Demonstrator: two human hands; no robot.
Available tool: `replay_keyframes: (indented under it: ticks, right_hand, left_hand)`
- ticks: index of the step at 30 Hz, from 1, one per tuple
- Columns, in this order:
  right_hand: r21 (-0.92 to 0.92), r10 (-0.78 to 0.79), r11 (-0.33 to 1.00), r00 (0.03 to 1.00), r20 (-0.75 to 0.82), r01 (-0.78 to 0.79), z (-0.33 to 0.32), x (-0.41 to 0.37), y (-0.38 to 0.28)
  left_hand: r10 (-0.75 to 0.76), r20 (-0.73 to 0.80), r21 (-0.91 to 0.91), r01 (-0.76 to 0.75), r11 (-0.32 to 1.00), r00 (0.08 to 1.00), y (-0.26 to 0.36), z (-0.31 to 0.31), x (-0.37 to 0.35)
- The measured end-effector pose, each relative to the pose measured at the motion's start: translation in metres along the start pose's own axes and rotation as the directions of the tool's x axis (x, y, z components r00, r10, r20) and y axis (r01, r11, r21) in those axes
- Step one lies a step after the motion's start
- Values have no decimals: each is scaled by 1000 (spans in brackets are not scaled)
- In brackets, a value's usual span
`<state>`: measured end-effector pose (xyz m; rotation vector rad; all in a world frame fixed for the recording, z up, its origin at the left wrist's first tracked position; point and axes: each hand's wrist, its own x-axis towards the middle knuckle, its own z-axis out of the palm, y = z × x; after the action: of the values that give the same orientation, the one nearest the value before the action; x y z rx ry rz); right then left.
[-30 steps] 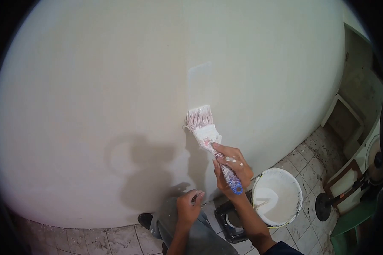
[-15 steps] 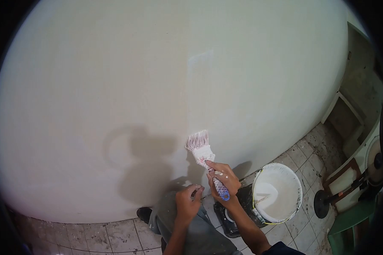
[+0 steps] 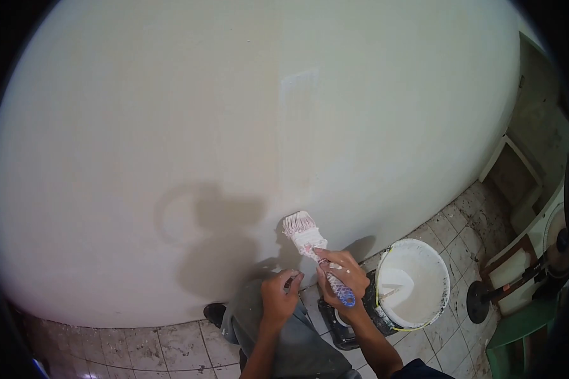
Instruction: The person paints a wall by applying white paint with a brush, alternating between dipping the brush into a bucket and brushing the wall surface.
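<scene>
My right hand (image 3: 344, 278) is wrapped round the patterned handle of a paintbrush (image 3: 308, 239), its blue end pointing down toward me. Thick white paint coats the ferrule, and the bristles rest against the pale wall (image 3: 373, 139), low down. My left hand (image 3: 281, 295) is beside it with fingers curled in over my left knee, and nothing shows in its grasp. To the right of my right hand is a white bucket (image 3: 446, 278) with pale paint inside and a white object leaning in it.
A black case-like object (image 3: 338, 344) lies beside the bucket on the paint-spotted tiled floor (image 3: 183, 347). A standing fan (image 3: 477, 302) and a green plastic chair or stool (image 3: 518, 331) are at the right. A white frame (image 3: 502, 158) leans near the doorway.
My right hand has moved the brush down and slightly right along the wall, and its bristles look more pressed together. My left hand has barely moved.
</scene>
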<state>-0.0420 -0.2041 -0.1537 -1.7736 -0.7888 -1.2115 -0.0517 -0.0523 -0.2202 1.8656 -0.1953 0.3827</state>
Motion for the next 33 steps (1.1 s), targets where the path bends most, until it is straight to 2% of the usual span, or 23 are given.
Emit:
replay_keyframes:
  ticks: [6,12,18,22,29,33]
  right_hand:
    - [13,19,1000,999,35,-19,3,23,5]
    - [23,-75,997,986,149,73,4,84,8]
    - [15,-267,964,964,13,266,1,130,8]
    - [74,-270,957,955,-122,280,-5,138,-8]
    - [-170,-355,922,935,-20,347,2,114,5]
    - [-205,-300,932,954,27,299,10,99,10]
  left_hand:
    - [12,-15,-27,-13,1000,1000,-10,4,-4]
    - [2,-18,-27,-3,1000,1000,-4,2,-2]
    - [4,-31,-36,-5,999,1000,-4,2,-3]
    - [-5,-35,-24,4,1000,999,-7,2,-3]
    - [20,-30,-44,-22,999,999,-9,2,-2]
    - [36,-30,-31,-37,999,999,-8,1,-1]
